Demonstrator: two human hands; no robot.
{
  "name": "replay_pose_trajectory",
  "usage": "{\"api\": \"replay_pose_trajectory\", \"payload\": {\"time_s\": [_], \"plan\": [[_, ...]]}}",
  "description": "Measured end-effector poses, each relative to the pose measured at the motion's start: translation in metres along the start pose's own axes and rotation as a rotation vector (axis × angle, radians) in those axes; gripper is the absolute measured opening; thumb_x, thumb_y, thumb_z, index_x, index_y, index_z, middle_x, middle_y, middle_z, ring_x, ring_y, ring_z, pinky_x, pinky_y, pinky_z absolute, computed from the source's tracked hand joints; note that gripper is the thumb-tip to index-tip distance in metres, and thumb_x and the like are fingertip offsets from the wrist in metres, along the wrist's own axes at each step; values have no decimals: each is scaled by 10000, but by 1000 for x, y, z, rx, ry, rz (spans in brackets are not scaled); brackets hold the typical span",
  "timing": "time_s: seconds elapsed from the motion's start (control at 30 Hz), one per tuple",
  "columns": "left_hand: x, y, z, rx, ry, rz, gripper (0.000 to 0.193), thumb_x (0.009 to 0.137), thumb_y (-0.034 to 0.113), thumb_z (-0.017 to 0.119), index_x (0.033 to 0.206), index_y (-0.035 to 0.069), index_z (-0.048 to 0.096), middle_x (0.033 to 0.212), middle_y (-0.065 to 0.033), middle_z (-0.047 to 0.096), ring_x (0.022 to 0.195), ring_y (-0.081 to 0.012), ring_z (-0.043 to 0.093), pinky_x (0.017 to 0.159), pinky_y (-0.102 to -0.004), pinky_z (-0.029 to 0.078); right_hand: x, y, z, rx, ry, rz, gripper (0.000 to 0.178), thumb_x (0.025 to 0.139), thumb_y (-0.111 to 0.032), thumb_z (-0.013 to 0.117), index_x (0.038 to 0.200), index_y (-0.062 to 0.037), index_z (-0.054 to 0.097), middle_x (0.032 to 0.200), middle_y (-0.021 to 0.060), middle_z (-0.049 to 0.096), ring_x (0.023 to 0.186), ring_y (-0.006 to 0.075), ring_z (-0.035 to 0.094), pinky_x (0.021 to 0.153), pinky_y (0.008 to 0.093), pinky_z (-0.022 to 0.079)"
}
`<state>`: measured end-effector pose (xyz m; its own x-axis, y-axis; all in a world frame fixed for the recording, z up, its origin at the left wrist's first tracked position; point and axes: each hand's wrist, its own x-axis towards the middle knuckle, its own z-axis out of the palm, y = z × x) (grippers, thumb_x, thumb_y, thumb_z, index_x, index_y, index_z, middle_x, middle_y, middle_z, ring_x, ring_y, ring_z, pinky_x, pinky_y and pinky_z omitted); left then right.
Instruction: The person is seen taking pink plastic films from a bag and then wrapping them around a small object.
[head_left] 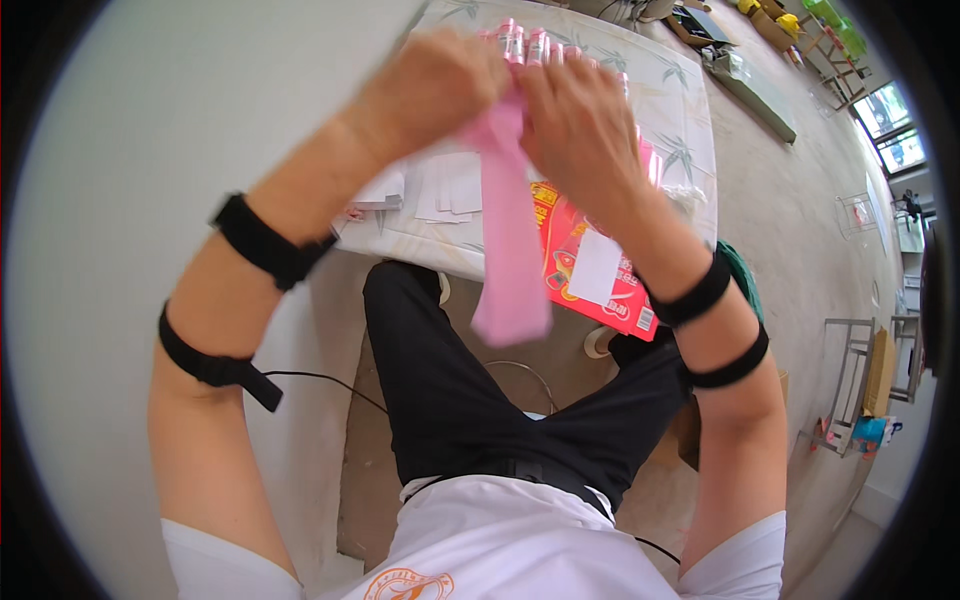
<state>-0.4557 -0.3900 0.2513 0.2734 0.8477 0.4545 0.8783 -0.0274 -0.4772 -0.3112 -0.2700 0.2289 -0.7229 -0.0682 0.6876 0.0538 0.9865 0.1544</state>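
Observation:
A long strip of soft pink material (515, 230) hangs down over the table's front edge; its kind is not clear. My left hand (430, 85), blurred by motion, grips its upper end. Close beside it, my right hand (580, 120) is closed on the same strip, fingers curled and partly hidden. Just beyond both hands, several small pink rolls (537, 45) with pale bands stand in a row. Under my right wrist lies a red and yellow printed package (620, 305) with a blank white card (595, 267) on it.
Both hands are over a table with a pale leaf-patterned cover (680, 95). White paper slips (447, 190) lie near its front edge. A white wall (120, 150) runs along the left. Metal frames (850, 380) and boxes (775, 25) stand on the floor to the right.

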Motion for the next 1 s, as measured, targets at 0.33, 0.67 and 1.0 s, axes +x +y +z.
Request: {"api": "replay_pose_trajectory", "payload": {"time_s": [0.33,0.67,1.0], "plan": [[-55,-48,35,263,39,-124,285,734,118,649,1005,54,587,943,-39,604,796,-169,571,693,-316,434,45,-22,80,-141,197,-48,187,752,-108,568,924,-38,589,867,81,537,887,226,517,900,425,402],[-171,100,109,-172,-305,-158,278,748,123,582,986,-17,604,935,-103,599,764,-196,536,696,-322,425,-120,-109,136,228,-342,120,323,762,-112,577,1067,-8,588,903,75,541,896,205,534,942,439,406],[-202,144,123,-533,-336,-328,226,758,119,621,960,24,585,868,-66,585,779,-191,568,711,-314,441,-175,-134,140,366,-417,240,294,768,-84,561,1044,15,579,1008,114,553,970,249,539,973,448,395]]}}
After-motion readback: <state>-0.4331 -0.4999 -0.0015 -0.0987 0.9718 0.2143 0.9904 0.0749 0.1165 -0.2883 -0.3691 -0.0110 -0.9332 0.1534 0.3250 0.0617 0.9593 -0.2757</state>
